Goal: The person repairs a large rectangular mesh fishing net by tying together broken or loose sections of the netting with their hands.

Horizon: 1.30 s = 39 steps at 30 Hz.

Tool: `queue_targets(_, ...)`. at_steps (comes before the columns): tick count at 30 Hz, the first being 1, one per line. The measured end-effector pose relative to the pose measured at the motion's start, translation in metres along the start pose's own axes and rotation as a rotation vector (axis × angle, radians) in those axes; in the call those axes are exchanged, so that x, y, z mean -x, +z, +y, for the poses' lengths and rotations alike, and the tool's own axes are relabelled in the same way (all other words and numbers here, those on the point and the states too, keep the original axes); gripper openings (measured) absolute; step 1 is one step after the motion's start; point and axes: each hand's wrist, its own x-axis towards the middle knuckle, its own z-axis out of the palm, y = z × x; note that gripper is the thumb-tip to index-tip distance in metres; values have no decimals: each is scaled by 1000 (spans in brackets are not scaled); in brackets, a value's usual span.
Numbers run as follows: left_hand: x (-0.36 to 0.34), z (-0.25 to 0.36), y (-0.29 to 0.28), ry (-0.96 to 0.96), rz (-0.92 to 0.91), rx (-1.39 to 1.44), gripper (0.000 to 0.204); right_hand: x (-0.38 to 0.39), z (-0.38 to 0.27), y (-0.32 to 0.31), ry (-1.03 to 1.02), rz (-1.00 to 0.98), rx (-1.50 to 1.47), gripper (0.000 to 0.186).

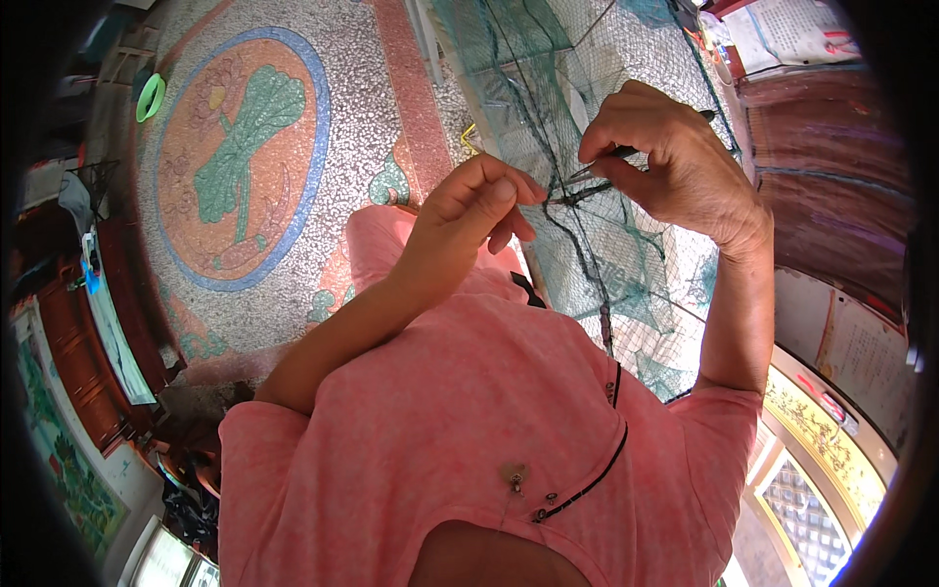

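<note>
A dark green mesh net point(626, 264) with dark cords and frame lines stretches to the right of my lap. My right hand point(670, 166) pinches a thin, dark pointed tool point(614, 157), its tip close to a dark knotted join point(572, 199) in the net. Just left of that join, my left hand point(484, 205) has its fingers curled and its thumb against the index finger; whatever they may hold is too small to make out. The fingertips of my left hand are near the cord.
Below the net and around me is a speckled floor point(352, 117) with a patterned oval inlay. A bright green ring-shaped object point(150, 98) lies at upper left. Dark wooden furniture point(83, 362) lines the left side. A brown covered surface point(822, 176) is at the right.
</note>
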Motion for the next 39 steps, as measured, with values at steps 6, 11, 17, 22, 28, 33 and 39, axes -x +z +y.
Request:
queue_targets(6, 0, -6, -3, -9, -20, -22, 18, -1, 7, 9, -20, -1, -144, 17)
queue_targets(11, -2, -12, -4, -81, 28, 126, 19, -4, -3, 18, -36, 29, -307, 21)
queue_targets(17, -5, -17, -5, -179, 64, 154, 17, -7, -17, 38, -59, 13, -189, 11)
queue_targets(22, -5, -16, -2, -173, 91, 86, 12, -12, -29, 40, -281, 98, 172, 9)
queue_targets(28, 1, 3, 11, 127, 69, -265, 18, -10, -61, 47, -480, 154, -222, 19)
queue_targets(33, -9, -1, 9, 664, -46, -848, 43, -8, -64, 34, -290, 211, -976, 18)
queue_targets(39, 11, 20, 16, 546, -228, -1012, 23, -9, -13, 1, -12, 411, -1556, 28)
